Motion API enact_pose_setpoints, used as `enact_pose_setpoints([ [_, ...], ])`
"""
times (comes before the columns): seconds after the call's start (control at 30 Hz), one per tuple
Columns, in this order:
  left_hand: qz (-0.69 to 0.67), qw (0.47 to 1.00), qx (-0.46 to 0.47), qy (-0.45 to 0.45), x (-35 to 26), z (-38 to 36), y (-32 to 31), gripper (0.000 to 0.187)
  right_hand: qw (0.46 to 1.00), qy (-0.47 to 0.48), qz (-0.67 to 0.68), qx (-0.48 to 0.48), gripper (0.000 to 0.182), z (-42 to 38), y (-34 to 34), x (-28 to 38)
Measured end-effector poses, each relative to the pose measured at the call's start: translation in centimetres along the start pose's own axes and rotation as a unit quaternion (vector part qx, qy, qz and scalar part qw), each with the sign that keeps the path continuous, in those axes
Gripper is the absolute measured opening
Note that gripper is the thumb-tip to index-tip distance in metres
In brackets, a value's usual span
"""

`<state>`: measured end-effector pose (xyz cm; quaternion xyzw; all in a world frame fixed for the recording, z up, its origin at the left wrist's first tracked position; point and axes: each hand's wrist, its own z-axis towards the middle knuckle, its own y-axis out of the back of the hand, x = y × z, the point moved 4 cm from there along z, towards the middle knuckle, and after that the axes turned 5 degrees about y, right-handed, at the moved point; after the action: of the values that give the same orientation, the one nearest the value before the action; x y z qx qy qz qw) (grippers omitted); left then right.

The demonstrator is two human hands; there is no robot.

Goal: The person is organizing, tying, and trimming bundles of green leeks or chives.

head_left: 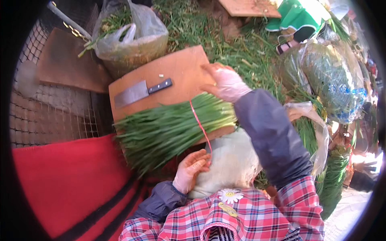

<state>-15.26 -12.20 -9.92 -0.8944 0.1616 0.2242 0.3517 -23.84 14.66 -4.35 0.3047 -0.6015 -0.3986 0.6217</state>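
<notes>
A thick bundle of long green leafy stalks (169,124), like chives, lies across a wooden board (185,66), its pale ends toward the right. A red-and-white string (197,116) passes over the bundle and runs down to my left hand (189,170), whose gloved fingers are closed on its near end. My right hand (227,82), also gloved, is above the pale ends at the board's right edge. Its thumb and fingers are spread with nothing visible between them. A cleaver (134,95) with a black handle rests flat on the board, beyond the bundle.
A clear plastic bag (132,48) of greens stands behind the board. Loose cut leaves (197,24) cover the ground. To the right are large stuffed bags (333,76) and more green bundles (333,180). Red cloth (72,172) lies at left; another person's foot (286,47) shows at upper right.
</notes>
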Motion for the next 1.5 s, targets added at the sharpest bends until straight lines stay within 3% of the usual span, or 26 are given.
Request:
enact_pose_setpoints([
  [0.03,-0.106,0.99,0.05,0.072,0.9,1.4,0.5,0.051,0.999,-0.025,-0.029,0.015,0.074,1.4,0.0,0.7],
  [0.07,-0.119,0.989,0.068,0.048,1.1,2.7,0.0,0.068,0.997,-0.005,-0.073,-0.008,0.076,2.1,-2.0,0.4],
  [0.13,-0.226,0.97,0.087,-0.013,0.5,6.1,0.7,0.075,0.986,-0.033,-0.158,0.031,0.083,2.4,-5.8,0.6],
  [0.2,-0.267,0.957,0.105,-0.047,0.0,7.7,0.1,0.086,0.961,-0.118,-0.082,0.234,0.09,0.1,-7.3,1.9],
  [0.23,-0.322,0.932,0.16,-0.036,0.2,8.4,0.2,0.081,0.967,-0.125,-0.05,0.214,0.084,-0.6,-6.2,2.7],
  [0.3,-0.184,0.971,0.074,-0.134,-1.5,7.3,-2.3,0.083,0.983,-0.119,-0.012,0.141,0.076,-2.9,-5.5,3.2],
  [0.37,-0.166,0.968,0.047,-0.182,-2.2,6.1,-1.7,0.07,0.993,-0.107,0.03,0.035,0.073,-5.0,-2.8,4.8],
  [0.47,0.066,0.939,0.042,-0.334,-5.7,4.4,-1.8,0.065,0.982,-0.024,0.092,-0.163,0.091,-6.0,1.6,7.6],
  [0.5,0.083,0.94,0.031,-0.33,-6.6,4.7,-2.1,0.065,0.972,-0.015,0.172,-0.157,0.096,-6.0,3.7,8.6],
  [0.57,0.122,0.937,0.001,-0.328,-8.5,5.3,-2.9,0.063,0.943,0.027,0.184,-0.276,0.116,-4.8,2.8,9.6],
  [0.63,0.135,0.94,-0.002,-0.314,-9.4,6.0,-4.1,0.062,0.906,0.084,0.306,-0.28,0.118,-4.2,3.1,9.9],
  [0.73,0.142,0.947,0.0,-0.289,-10.1,6.8,-5.3,0.06,0.765,0.117,0.576,-0.263,0.112,-3.4,-1.1,8.5],
  [0.77,0.143,0.949,0.001,-0.282,-10.2,7.1,-5.5,0.059,0.739,0.11,0.621,-0.236,0.111,-3.3,-2.4,7.6],
  [0.9,0.136,0.957,0.005,-0.255,-10.4,8.0,-5.5,0.057,0.798,0.065,0.581,-0.143,0.106,-3.8,-5.8,4.9],
  [1.17,0.119,0.967,0.003,-0.224,-11.1,9.5,-4.6,0.051,0.868,0.037,0.46,-0.184,0.097,-3.1,-9.2,3.7],
  [1.27,0.115,0.97,0.007,-0.213,-11.2,10.0,-4.2,0.05,0.874,-0.013,0.438,-0.213,0.106,-4.2,-7.2,6.7],
  [1.5,0.122,0.97,0.011,-0.21,-12.7,11.1,-3.1,0.045,0.85,-0.04,0.483,-0.207,0.069,-3.4,-8.2,4.4],
])
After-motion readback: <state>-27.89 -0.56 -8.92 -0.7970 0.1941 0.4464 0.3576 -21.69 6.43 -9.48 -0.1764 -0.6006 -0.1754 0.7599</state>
